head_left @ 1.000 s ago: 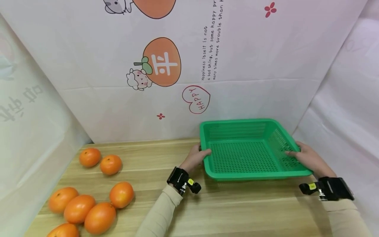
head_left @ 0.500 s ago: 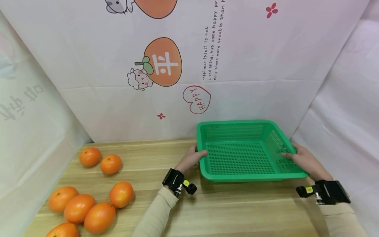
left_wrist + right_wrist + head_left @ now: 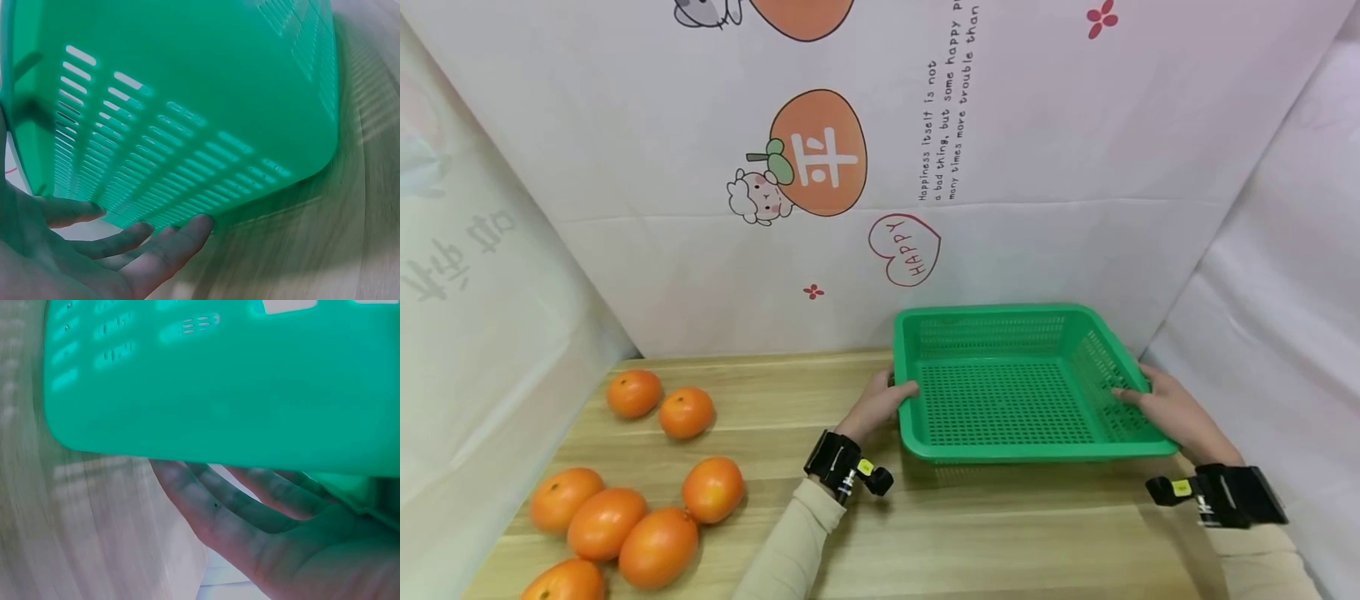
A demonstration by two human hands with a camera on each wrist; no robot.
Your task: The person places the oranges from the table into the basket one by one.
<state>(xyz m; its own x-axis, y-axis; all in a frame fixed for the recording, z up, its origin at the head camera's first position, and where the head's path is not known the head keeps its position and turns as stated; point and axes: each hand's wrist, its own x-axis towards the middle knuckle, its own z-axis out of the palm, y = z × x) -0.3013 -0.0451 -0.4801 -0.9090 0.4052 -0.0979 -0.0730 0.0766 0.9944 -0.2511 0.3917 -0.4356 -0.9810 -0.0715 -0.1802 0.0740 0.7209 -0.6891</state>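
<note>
A green plastic basket (image 3: 1000,452) with slotted walls stands toward the back right of the wooden table. My left hand (image 3: 876,405) grips its left side, thumb over the rim and fingers against the outer wall. At the opposite side my right hand (image 3: 1183,414) holds the rim, its thumb reaching inside. In the left wrist view, the fingertips (image 3: 199,224) reach the lower edge of the slotted wall (image 3: 187,81). The right wrist view has the fingers (image 3: 206,509) passing beneath the basket's wall (image 3: 219,412).
Several oranges lie at the left of the wooden table (image 3: 970,542), two of them, one an orange (image 3: 687,412), near the back edge. A printed white cloth (image 3: 760,275) hangs behind the table, and white cloth (image 3: 1285,333) walls the right side.
Both hands have shifted the basket slightly to the left and toward me. In the last half second it has barely moved. The oranges stay where they were.
</note>
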